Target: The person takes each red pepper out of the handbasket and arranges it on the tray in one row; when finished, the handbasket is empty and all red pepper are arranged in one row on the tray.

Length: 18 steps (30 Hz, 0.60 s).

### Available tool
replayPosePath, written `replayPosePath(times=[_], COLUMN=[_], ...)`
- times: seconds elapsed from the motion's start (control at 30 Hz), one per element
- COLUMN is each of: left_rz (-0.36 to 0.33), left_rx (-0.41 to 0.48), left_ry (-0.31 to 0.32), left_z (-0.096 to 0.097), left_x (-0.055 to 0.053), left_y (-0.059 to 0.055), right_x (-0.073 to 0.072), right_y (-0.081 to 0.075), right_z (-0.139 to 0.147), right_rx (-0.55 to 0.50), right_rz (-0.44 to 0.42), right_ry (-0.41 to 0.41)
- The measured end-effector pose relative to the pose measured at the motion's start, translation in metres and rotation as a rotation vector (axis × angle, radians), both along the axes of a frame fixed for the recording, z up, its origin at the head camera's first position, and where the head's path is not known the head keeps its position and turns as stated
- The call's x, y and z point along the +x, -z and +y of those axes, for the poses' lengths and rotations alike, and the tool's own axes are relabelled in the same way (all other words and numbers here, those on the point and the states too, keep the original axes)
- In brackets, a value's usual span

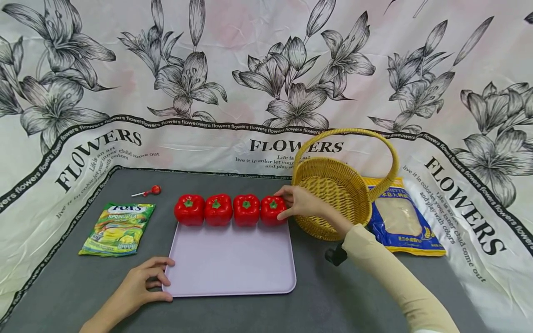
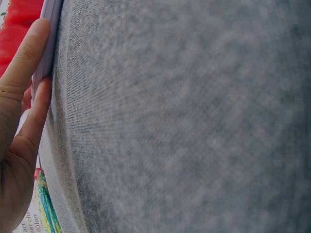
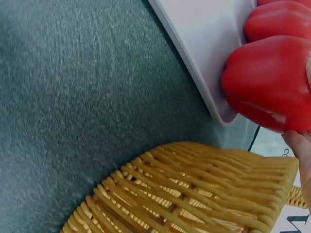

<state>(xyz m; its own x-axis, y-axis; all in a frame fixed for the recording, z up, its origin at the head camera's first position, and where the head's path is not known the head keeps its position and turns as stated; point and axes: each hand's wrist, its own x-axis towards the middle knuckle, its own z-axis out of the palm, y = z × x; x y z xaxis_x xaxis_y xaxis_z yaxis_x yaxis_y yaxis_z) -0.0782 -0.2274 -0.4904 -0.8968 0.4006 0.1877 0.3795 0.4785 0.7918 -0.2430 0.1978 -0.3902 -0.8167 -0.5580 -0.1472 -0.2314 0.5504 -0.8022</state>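
Observation:
A row of several red bell peppers with green stems lies along the far edge of a pale lilac tray. My right hand holds the rightmost bell pepper, thumb on its near side and fingers on its far side. Up close in the right wrist view, that pepper sits over the tray's corner, with fingertips at its side. At the tray's near left corner, my left hand grips the rim with thumb and bent fingers. The left wrist view has its fingers against the tray's edge.
A yellow wicker basket with a tall handle stands just right of the peppers, under my right forearm. Behind it lies a blue and yellow packet. On the left are a green FOX'S candy bag and a red lollipop.

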Motion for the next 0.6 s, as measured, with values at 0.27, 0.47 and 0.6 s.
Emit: replayPosePath(times=[0.27, 0.47, 0.6], left_rz=[0.001, 0.038, 0.032], left_rx=[0.002, 0.03, 0.032], left_ry=[-0.004, 0.005, 0.005], left_z=[0.0, 0.001, 0.0], left_x=[0.001, 0.0, 0.0], left_y=[0.0, 0.002, 0.001], right_x=[0.011, 0.024, 0.031], right_y=[0.001, 0.005, 0.009], right_z=[-0.001, -0.003, -0.006], right_rx=[-0.087, -0.223, -0.311], right_rz=[-0.102, -0.15, -0.15], right_ry=[0.124, 0.2, 0.281])
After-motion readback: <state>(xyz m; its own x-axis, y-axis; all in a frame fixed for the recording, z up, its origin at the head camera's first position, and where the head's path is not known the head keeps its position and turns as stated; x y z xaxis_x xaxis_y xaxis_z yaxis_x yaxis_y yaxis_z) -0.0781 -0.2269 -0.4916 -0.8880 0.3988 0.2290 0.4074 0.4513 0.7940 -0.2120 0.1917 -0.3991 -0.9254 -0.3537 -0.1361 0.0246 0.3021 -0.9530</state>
